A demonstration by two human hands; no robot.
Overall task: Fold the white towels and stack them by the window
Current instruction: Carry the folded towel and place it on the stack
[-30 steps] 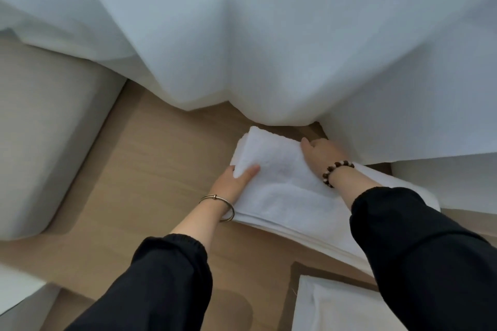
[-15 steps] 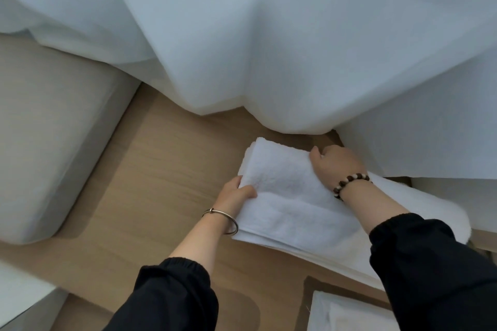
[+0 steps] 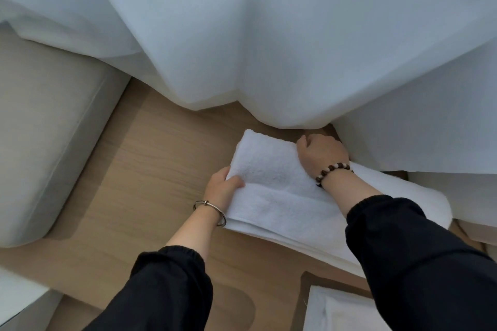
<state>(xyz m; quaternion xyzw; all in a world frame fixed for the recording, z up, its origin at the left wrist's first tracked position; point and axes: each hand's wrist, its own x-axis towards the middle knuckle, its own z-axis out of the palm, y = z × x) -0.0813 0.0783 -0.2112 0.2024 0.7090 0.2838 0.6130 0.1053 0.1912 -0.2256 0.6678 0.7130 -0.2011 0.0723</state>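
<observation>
A folded white towel (image 3: 271, 183) lies on top of a flat stack of white towels (image 3: 304, 239) on the wooden floor, just in front of the sheer white curtain (image 3: 269, 35). My left hand (image 3: 222, 187) grips the top towel's near left corner, thumb on top and fingers under. My right hand (image 3: 321, 154) grips its far right edge with fingers curled round it, close to the curtain hem. Another white towel (image 3: 338, 309) lies at the bottom right, partly hidden by my right sleeve.
A beige cushioned seat (image 3: 45, 129) stands to the left. Bare wooden floor (image 3: 150, 183) runs between it and the stack. The curtain drapes onto the floor behind and to the right. A white edge (image 3: 18, 301) shows at the bottom left.
The top towel has shifted a little toward the curtain. My left thumb has curled tighter over the corner, and my right fingers have closed round the far edge.
</observation>
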